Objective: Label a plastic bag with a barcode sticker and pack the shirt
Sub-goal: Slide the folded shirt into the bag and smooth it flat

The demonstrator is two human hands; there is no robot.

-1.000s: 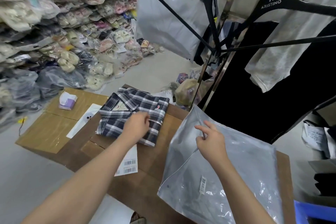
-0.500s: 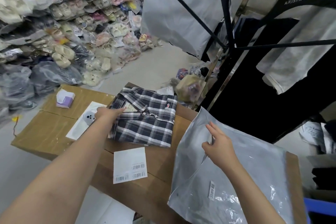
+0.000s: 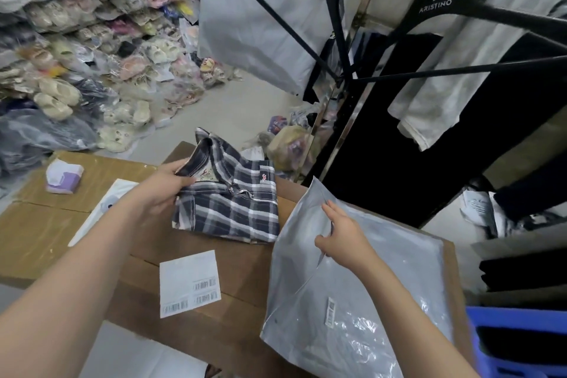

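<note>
Head view shows the left hand (image 3: 159, 190), flat on the plaid shirt (image 3: 230, 202) a second ago, now with its grip pinching the collar edge and lifting it off the counter (image 3: 40, 230), while the right hand (image 3: 343, 236) pinches open the barcode-labelled plastic bag (image 3: 352, 301) just right of it, so packing begins.

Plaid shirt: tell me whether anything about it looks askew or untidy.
Yes. The folded plaid shirt is no longer flat: the left hand grips its collar end, which is lifted off the cardboard table and bunched up, while the far end rests down. The right hand holds the plastic bag at its opening.
</note>
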